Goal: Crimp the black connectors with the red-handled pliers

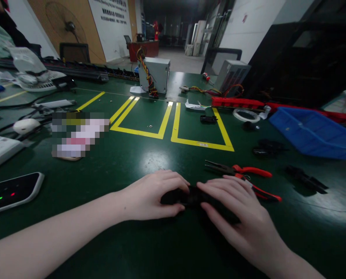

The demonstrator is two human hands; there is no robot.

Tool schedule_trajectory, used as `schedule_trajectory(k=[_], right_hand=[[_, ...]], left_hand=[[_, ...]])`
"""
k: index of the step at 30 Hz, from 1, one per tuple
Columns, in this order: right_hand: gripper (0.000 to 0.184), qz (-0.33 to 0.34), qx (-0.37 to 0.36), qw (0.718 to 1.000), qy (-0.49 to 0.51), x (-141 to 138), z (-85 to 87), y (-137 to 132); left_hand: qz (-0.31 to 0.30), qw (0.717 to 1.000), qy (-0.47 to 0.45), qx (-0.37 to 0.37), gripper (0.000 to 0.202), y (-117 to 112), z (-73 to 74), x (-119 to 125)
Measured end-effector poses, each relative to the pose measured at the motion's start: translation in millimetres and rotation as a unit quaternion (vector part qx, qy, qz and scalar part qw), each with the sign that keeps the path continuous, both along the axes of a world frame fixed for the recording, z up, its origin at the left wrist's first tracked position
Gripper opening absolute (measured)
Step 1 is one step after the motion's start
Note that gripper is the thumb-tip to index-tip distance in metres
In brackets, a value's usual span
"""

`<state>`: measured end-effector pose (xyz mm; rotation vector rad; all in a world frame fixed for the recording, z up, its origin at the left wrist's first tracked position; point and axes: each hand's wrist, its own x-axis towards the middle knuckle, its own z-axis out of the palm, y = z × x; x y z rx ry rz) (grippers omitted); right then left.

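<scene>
Both hands meet around a small black part (192, 197) low over the green table (123, 240); its kind does not show, since fingers and shadow cover much of it. My left hand (158, 193) is closed on its left end, thumb below and fingers above. From the other side my right hand (236, 209) grips its right end between thumb and fingertips. Just beyond my right hand lie needle-nose pliers (233, 169) with red handles, partly covered by that hand. Similar black parts (305, 179) rest to the right.
A blue bin (315, 131) stands at right, near a tape roll (246, 115). Yellow tape (138, 133) marks outlines on the table, one holding a black piece (208, 119). Power supplies (155, 73) with cables stand behind. At left lie a phone-like device (12, 192) and several cords.
</scene>
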<state>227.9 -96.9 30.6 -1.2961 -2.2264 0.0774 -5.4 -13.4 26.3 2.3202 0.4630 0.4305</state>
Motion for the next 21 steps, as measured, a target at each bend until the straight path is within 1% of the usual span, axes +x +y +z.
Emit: schedule_trajectory(k=[2,4,6,8,11,13,15,18,21], right_hand=[[0.035,-0.062,0.04,0.997,-0.027,18.5,1.7,6.7],[0.037,-0.117,0.045,0.988,-0.086,43.8,0.2,15.6],[0.047,-0.148,0.037,0.977,-0.148,71.2,-4.1,24.4],[0.054,-0.16,0.022,0.969,-0.185,95.3,-8.7,30.4],[0.053,-0.121,-0.032,0.974,-0.188,117.2,-11.4,32.6],[0.053,-0.111,-0.044,0.976,-0.181,121.2,-11.2,31.5],[0.051,-0.113,-0.044,0.976,-0.181,118.8,-11.5,30.9],[0.051,-0.131,-0.017,0.972,-0.192,109.2,-13.7,32.3],[0.053,-0.146,0.013,0.968,-0.204,97.9,-13.6,33.1]], left_hand=[[0.004,0.999,0.013,0.031,0.023,0.5,0.3,-1.1],[0.011,0.998,0.029,0.057,0.027,0.4,0.6,-2.1],[0.016,0.996,0.04,0.073,0.033,0.2,0.8,-2.8],[0.015,0.995,0.038,0.091,0.039,0.2,0.3,-3.0],[0.008,0.993,0.03,0.111,0.043,1.0,-1.3,-2.6],[0.001,0.994,0.03,0.109,0.044,1.4,-2.4,-2.3],[-0.008,0.994,0.029,0.105,0.045,1.0,-2.9,-2.2],[-0.006,0.995,0.017,0.101,0.047,-0.9,-2.0,-2.2],[0.017,0.993,0.01,0.112,0.051,-3.1,0.8,-2.3]])
